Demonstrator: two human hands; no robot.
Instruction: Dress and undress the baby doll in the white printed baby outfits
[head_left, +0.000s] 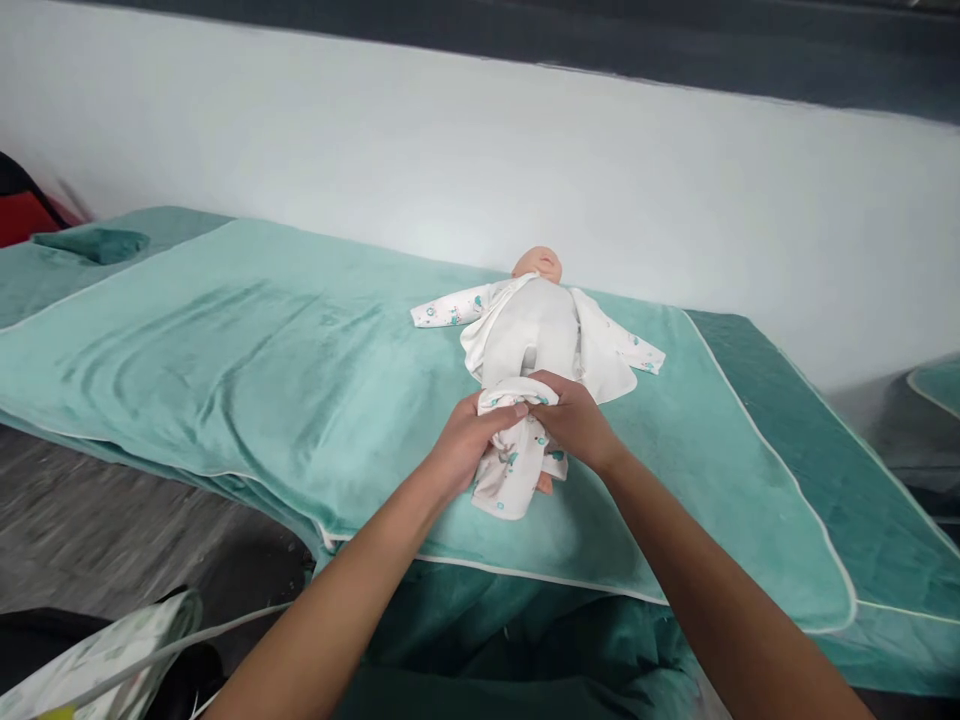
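A baby doll (538, 263) lies on its back with its head by the wall. Its white printed jacket (609, 345) is spread open at the front, and both sleeves stretch outward. At the doll's legs, my left hand (466, 440) and my right hand (576, 415) grip the bunched waistband of small white printed baby trousers (511, 475), one hand on each side. The trouser legs hang toward me over the doll's lower legs. A bit of the doll's foot (544, 484) shows below the cloth; the other foot is hidden.
A light green blanket (300, 400) with pale piping covers the bed, over a darker green sheet (795, 430). Behind stands a white wall (300, 150). A patterned cloth bundle (127, 660) and a pale cord lie at the lower left, near the grey floor (150, 530).
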